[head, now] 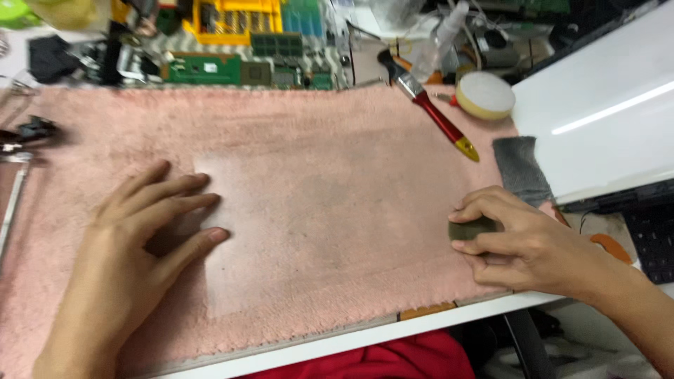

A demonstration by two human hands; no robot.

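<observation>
My left hand [144, 228] lies flat with fingers spread on a pink towel [330, 168] that covers the table; it rests on what looks like a clear, faintly shiny sheet [232, 231] lying on the towel. My right hand [516, 242] is at the towel's right edge, fingers curled around a small dark round object [469, 229], partly hidden by the fingers.
A red-handled brush [439, 116] and a round yellow-and-white sponge pad [484, 95] lie at the back right. A grey cloth [521, 168] sits beside a white panel [597, 105]. Green circuit boards [239, 67] and clutter line the back. Metal tools [17, 140] at far left.
</observation>
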